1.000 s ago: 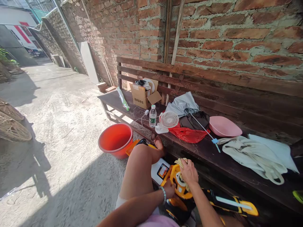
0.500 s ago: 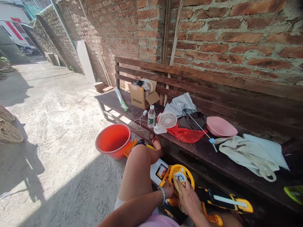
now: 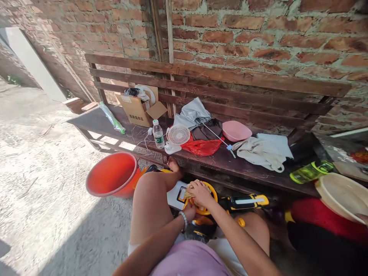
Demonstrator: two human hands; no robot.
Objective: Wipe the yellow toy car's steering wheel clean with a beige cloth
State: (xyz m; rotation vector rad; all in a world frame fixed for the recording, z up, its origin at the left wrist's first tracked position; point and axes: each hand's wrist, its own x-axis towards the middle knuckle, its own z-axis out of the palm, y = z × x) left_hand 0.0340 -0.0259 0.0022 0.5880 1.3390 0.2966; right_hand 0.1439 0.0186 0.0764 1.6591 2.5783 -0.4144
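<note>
Between my knees stands a yellow steering wheel [image 3: 213, 191] on a toy with white, black and yellow parts. My right hand [image 3: 199, 193] is closed round a yellowish cloth [image 3: 189, 193] and presses it on the wheel's upper left. Just below, my left hand [image 3: 189, 212], with a beaded bracelet at the wrist, is closed at the wheel's lower left; its fingertips are partly hidden, and what they grip is too small to make out. A black and yellow bar [image 3: 248, 201] sticks out to the right of the wheel.
An orange-red tub [image 3: 112, 174] stands on the ground at left. The wooden bench [image 3: 138, 134] bears a cardboard box [image 3: 135, 111], water bottle [image 3: 158, 135], small fan [image 3: 178, 135], umbrella [image 3: 191, 113], pink basin [image 3: 236, 131] and cloth bag [image 3: 258, 153]. At right, another person's fingers touch a cream basin [image 3: 345, 195].
The view has turned right, bringing the green bottle, cream basin and another person into sight. My right hand with the cloth has moved from the wheel's centre to its upper left.
</note>
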